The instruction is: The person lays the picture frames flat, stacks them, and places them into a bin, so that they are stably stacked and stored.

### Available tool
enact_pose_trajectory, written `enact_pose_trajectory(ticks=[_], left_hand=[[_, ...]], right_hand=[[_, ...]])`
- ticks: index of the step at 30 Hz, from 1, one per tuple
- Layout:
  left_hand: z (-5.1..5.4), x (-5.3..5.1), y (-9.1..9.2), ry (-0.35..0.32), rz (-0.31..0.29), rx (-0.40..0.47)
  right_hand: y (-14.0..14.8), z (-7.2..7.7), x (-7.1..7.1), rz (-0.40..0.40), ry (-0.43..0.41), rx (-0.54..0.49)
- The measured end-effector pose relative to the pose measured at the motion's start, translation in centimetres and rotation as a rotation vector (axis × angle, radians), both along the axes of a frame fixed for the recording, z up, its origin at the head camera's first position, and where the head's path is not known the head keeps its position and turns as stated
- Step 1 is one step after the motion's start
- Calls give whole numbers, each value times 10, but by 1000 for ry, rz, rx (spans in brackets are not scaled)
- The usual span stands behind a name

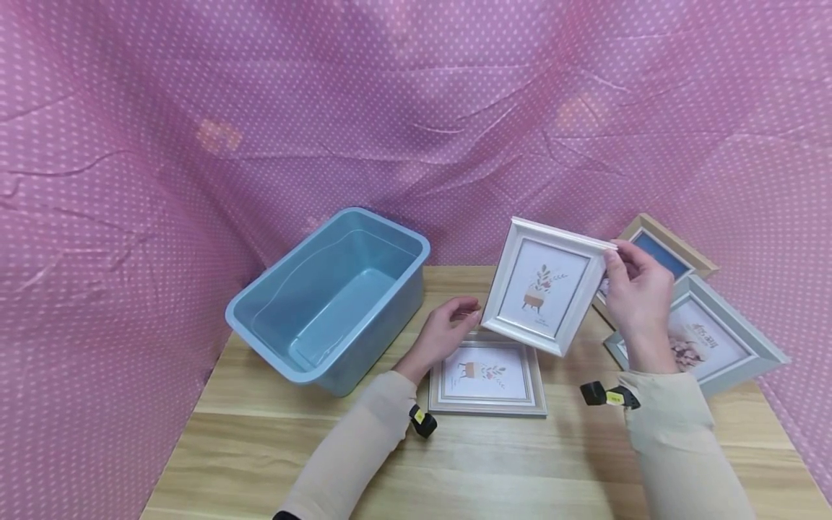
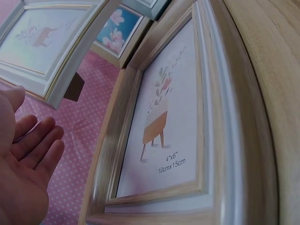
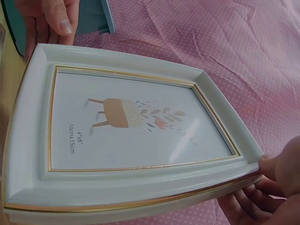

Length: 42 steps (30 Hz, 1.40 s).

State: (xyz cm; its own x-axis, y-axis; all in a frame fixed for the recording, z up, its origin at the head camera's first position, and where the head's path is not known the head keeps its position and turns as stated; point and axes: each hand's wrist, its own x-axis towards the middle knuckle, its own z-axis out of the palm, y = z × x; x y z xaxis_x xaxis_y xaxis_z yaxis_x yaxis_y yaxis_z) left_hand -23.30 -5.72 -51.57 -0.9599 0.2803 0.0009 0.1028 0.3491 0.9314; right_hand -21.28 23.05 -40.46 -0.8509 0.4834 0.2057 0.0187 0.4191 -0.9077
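Note:
A white picture frame point(image 1: 498, 296) with a thin gold inner line point(image 3: 112, 206) is held up in the air, tilted. My right hand point(image 1: 640, 303) pinches its upper right corner, thumb on the front and fingers behind point(image 3: 276, 187). At its lower left corner is my left hand point(image 1: 445, 332), palm up with fingers loosely bent point(image 2: 28, 159); whether it touches the corner I cannot tell. Below them a wood-toned frame point(image 1: 536, 390) lies face up on the table, its plant-pot print point(image 2: 157, 122) showing beside my left hand.
An empty blue bin point(image 1: 390, 325) stands at the left of the wooden table point(image 1: 260, 448). On the right, a grey-green frame point(image 1: 747, 332) overlaps a tan frame point(image 1: 682, 249) with a blue picture. A pink dotted cloth point(image 1: 390, 130) hangs behind.

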Motion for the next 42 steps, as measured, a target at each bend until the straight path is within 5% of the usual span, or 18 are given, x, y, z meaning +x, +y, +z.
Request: enact_pose_trajectory(ticks=[15,33,42], left_hand=[[0,-2,-2,18,-47,39],[-14,-5,-18,-20,-261,200],[-13,0,-23,-47,-292,196]], right_hand=[[-11,4,7,77,80,13],[-20,11,15,125,77,-17],[-25,11,16,147,50,-55]])
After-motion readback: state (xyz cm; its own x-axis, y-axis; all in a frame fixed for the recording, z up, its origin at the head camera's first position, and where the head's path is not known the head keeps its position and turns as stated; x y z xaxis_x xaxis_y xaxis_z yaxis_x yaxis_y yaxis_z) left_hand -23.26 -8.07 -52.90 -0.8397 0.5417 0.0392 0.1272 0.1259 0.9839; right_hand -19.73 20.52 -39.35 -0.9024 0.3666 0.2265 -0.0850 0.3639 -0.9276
